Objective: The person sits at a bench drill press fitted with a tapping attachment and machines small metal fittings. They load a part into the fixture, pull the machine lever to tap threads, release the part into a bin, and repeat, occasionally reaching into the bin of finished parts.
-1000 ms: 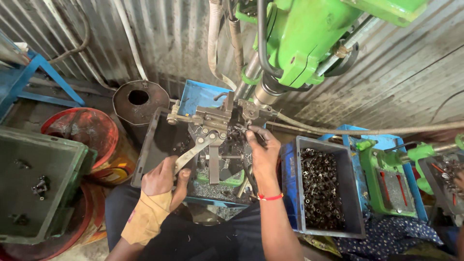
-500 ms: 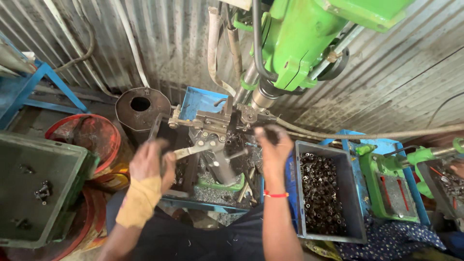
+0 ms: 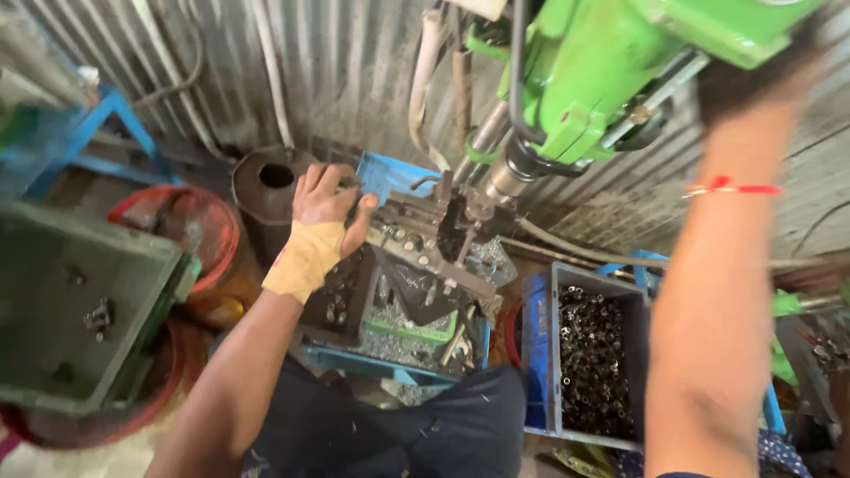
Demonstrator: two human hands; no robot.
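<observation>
Right hand (image 3: 753,80) blurred, seemingly gripping green drill press (image 3: 611,62).

Soft, even daylight fills the scene, brightest on the green drill head (image 3: 620,62) and the corrugated wall (image 3: 336,71). The right arm (image 3: 708,292) is motion-blurred, the green crate (image 3: 71,301) soft. Edges bend slightly. Shadows pool under the vise (image 3: 425,248).

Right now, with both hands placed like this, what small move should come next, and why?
Probably pull the right hand down: it is raised at the green drill head, the left hand rests on the clamp fixture, and the spindle stands above it.
</observation>
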